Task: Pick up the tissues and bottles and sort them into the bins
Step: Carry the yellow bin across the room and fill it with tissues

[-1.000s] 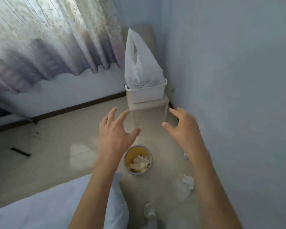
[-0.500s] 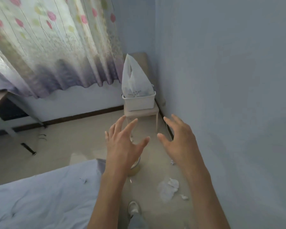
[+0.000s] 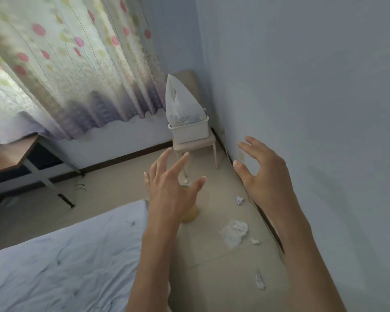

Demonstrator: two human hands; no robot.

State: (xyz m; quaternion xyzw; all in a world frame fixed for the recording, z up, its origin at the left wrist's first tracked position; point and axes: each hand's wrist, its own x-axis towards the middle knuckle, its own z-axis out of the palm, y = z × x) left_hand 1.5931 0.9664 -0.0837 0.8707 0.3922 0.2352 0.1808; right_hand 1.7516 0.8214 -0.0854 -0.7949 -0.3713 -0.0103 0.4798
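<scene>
Crumpled white tissues lie on the beige floor by the right wall: a large wad (image 3: 234,231), a small one (image 3: 240,200), a scrap (image 3: 254,241) and another piece (image 3: 260,282). A small yellow bin (image 3: 190,216) stands on the floor, mostly hidden behind my left hand (image 3: 170,190). Both hands are raised in front of me with fingers spread and hold nothing. My right hand (image 3: 263,174) is near the wall. A white bin (image 3: 189,131) with a white plastic bag (image 3: 181,104) in it sits on a stool. No bottle is in view.
The beige stool (image 3: 195,146) stands in the corner. A bed with a pale blue cover (image 3: 61,262) fills the lower left. A desk (image 3: 9,154) and a flowered curtain (image 3: 65,64) are at the left. The blue wall (image 3: 313,109) runs along the right.
The view has tilted up and backed away, so the stool and bins look farther off. The yellow bin has slipped behind my left hand. Both hands stay raised and empty.
</scene>
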